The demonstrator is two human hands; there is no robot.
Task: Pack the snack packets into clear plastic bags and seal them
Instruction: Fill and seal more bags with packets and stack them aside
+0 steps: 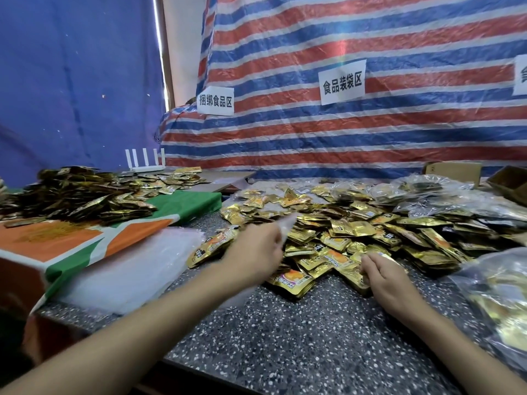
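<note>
- Speckled grey stone forms the desk [299, 323] that carries all your work.
- Gold snack packets [356, 229] lie in a wide loose heap across the middle and right of it. The near edge of the heap touches both of your hands.
- At the near left, a stack of empty bags [128, 269] lies flat, and filled bags [496, 295] rest at the near right.
- Your left hand [256, 249] is blurred. It appears to grip a clear bag [288, 223] whose corner sticks out beyond the fingers, over the left side of the heap.
- Your right hand [385, 277] rests on the near edge of the heap, with its fingers curled round a packet or two.
- You look to be at the loading step. Hold the mouth of the bag wide and low, just beside your right hand, so the packets travel a short way.
- Feed the packets in flat and in a small bunch, because slippery foil is likely to fan out and catch the rim.
- Leave slack at the top for the seal.
</note>
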